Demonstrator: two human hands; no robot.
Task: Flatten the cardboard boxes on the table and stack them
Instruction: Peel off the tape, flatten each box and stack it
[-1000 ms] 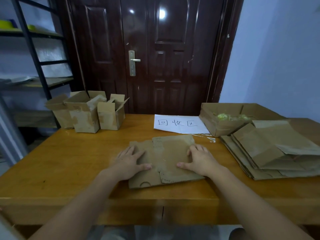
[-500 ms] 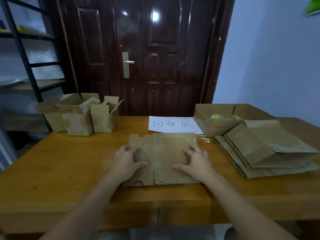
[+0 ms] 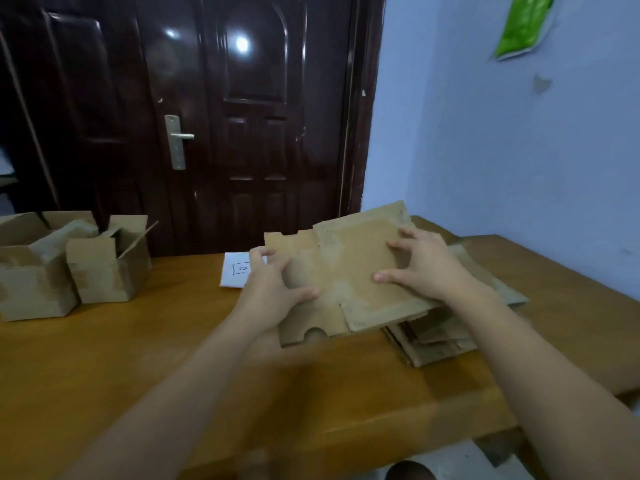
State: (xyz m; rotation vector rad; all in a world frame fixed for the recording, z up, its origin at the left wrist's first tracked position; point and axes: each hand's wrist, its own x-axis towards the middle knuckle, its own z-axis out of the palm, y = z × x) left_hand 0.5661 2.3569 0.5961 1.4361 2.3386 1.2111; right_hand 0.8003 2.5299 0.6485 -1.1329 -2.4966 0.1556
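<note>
I observe the flattened box (image 3: 349,278) held clear of the table (image 3: 138,358), carried at about 1 o'clock from the frame centre, its right part over the stack of flattened cardboard (image 3: 450,337) at 3 o'clock. The left hand (image 3: 273,292) grips the box's left portion — thumb on top, fingers curled round the far edge. The right hand (image 3: 422,268) lies on the right portion with fingers spread and bent over the top face; whether a thumb or finger hooks beneath I cannot tell.

Orientation: the box's long axis runs roughly 9 to 3 o'clock, tilted, the right end higher and farther away. The edge with the half-round notch faces me at 6 o'clock.

Handling judgement: the piece is light, thin and fairly stiff along its panels, but it will hinge at the creases between them. It should be held at both short ends, as now, so the loose flaps do not sag or swing open. The surface looks worn and dry — not slippery.

Three unflattened boxes (image 3: 69,265) stand at 9 o'clock. A white paper sheet (image 3: 233,271) lies at 12 o'clock, partly hidden behind the left hand.
</note>
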